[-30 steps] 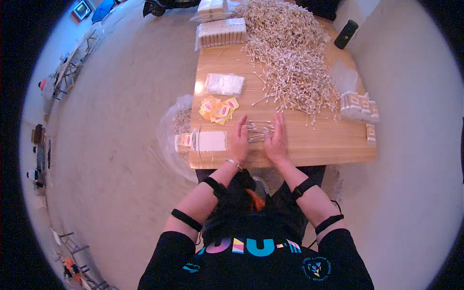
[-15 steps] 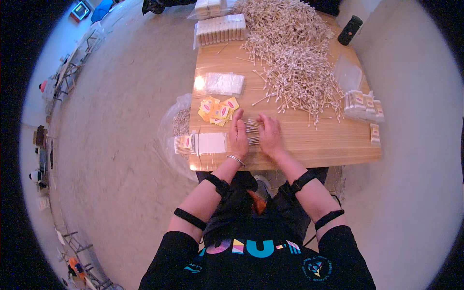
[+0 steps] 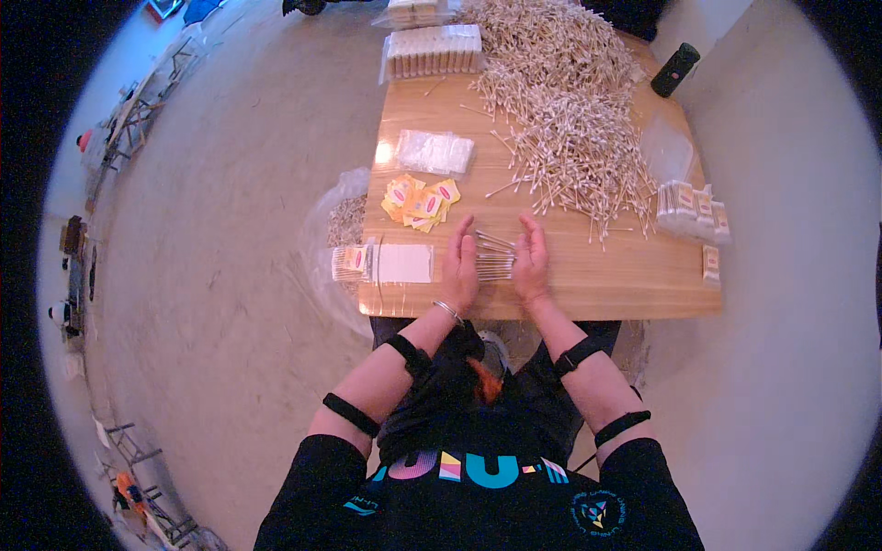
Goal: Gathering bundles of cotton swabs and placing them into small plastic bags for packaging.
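Note:
My left hand (image 3: 461,268) and my right hand (image 3: 530,262) stand on edge on the wooden table, palms facing, fingers stretched out. Between them lies a small row of cotton swabs (image 3: 495,261), its ends at both palms; a few swabs at the far side lie slanted. Left of my left hand is a white rectangular card or pad (image 3: 405,264). Beside that, at the table's left edge, sits a bag of swabs with a yellow label (image 3: 350,264). Yellow-and-orange cards (image 3: 422,203) are heaped just beyond my left hand.
A large heap of loose swabs (image 3: 570,110) covers the far part of the table (image 3: 606,285). Clear plastic bags (image 3: 435,151) lie beyond the cards. Filled packs stand far left (image 3: 433,53) and at the right edge (image 3: 691,209). A black cylinder (image 3: 675,70) stands by the wall.
My hands have moved apart, the right one shifting slightly right and straightening its fingers. The swabs between them now show more fully, lying in a more even row.

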Demonstrator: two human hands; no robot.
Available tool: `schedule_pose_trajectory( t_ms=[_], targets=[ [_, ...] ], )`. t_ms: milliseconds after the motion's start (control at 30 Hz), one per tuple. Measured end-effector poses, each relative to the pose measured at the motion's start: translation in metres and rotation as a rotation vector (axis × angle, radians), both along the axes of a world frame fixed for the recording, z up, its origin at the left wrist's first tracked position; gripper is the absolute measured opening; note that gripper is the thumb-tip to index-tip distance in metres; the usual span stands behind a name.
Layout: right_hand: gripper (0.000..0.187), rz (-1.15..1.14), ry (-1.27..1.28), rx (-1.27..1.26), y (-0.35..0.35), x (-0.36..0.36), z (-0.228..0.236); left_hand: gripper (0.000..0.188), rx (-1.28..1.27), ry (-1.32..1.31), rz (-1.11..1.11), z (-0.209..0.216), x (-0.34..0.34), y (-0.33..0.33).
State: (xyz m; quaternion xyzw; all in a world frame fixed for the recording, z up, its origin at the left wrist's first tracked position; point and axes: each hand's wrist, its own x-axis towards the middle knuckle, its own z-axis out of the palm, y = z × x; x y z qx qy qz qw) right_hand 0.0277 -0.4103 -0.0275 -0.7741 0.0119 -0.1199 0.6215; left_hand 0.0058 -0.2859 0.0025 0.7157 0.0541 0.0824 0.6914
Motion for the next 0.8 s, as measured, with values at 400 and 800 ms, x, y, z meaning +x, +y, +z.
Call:
schedule_pose_trajectory(
  t_ms=[400,800],
  targets=[
    [0.032,0.096,0.012,0.283,0.015,0.011,-0.002,0.048,-0.136,-0.045,-0.023,-0.018,0.011,0.008],
    [0.032,0.100,0.044,0.281,-0.010,0.011,0.007,0.044,-0.022,-0.076,-0.016,-0.020,0.016,0.017]
  ],
)
